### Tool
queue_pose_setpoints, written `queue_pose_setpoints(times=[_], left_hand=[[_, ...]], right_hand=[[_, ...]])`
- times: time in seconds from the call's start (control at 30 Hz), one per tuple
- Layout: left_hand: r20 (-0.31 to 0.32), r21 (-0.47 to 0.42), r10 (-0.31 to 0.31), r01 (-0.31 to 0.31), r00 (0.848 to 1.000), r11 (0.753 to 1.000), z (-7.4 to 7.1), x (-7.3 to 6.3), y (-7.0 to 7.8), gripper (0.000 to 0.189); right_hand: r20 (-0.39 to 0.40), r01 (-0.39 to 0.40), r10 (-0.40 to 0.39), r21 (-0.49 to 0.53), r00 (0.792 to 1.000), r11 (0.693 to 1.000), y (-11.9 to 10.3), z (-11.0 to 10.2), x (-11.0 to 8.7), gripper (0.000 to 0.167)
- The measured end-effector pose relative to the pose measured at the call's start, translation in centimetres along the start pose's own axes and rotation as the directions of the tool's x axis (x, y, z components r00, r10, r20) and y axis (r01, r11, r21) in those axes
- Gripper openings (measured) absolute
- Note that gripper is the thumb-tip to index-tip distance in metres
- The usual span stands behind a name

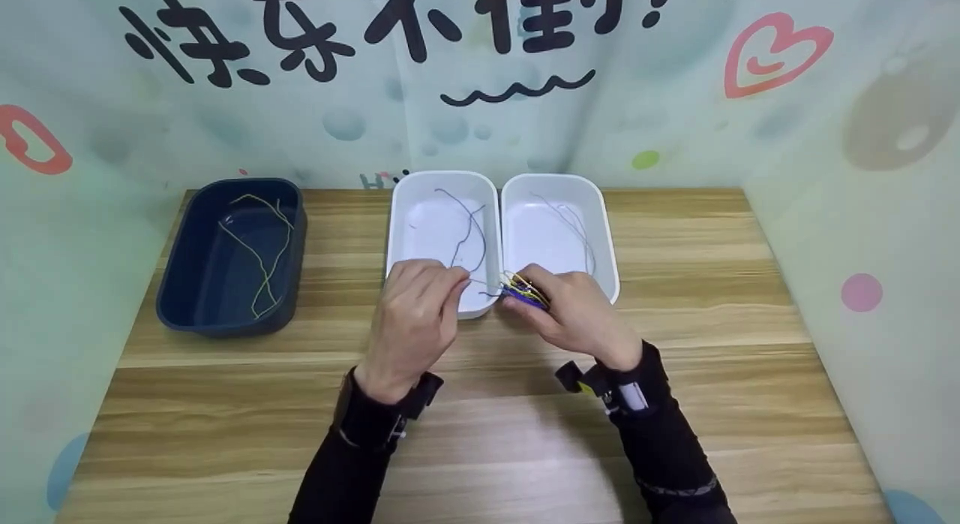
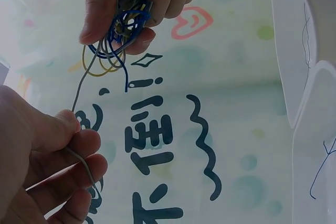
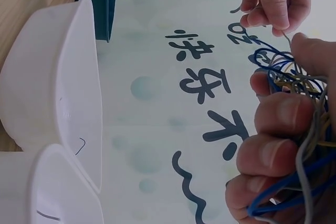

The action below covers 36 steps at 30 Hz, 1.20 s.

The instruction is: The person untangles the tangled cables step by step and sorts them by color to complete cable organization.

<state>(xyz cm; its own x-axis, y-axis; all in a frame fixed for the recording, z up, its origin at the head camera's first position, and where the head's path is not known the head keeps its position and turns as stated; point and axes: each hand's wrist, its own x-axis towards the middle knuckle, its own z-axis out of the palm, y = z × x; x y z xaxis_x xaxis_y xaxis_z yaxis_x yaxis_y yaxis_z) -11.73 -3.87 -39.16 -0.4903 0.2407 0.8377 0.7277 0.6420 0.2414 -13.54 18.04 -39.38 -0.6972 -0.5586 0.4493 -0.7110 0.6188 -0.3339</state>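
Note:
My right hand (image 1: pixel 574 306) grips a tangled bundle of thin wires (image 1: pixel 526 293), coloured blue, yellow and grey, above the near edge of the white bins. Loops of it stick out past the fingers in the right wrist view. Between thumb and forefinger, my left hand (image 1: pixel 416 314) pinches one grey wire (image 2: pixel 79 85). That wire runs taut from the bundle to the left fingertips, and its free end trails below them in the left wrist view. Both hands are close together, the left over the near end of the left white bin (image 1: pixel 399 209).
Blue wires (image 1: pixel 484 242) lie in the left white bin. Touching it stands the right white bin (image 1: pixel 609 254), with pale grey wires (image 1: pixel 577 227). A dark blue bin (image 1: pixel 169 284) holding yellow wires (image 1: pixel 251 250) is at the far left of the wooden table (image 1: pixel 225 404). A printed backdrop (image 1: pixel 300 126) rises behind.

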Motion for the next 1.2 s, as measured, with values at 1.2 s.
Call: queue_pose_setpoints(times=[1.2], left_hand=[[-0.085,-0.023,-0.087,0.086,0.993,0.996,-1.5,0.4,-0.6,0.005]], right_hand=[[-0.075,-0.067,0.074,0.095,0.994,0.993,0.6,-0.8,-0.1,0.015]])
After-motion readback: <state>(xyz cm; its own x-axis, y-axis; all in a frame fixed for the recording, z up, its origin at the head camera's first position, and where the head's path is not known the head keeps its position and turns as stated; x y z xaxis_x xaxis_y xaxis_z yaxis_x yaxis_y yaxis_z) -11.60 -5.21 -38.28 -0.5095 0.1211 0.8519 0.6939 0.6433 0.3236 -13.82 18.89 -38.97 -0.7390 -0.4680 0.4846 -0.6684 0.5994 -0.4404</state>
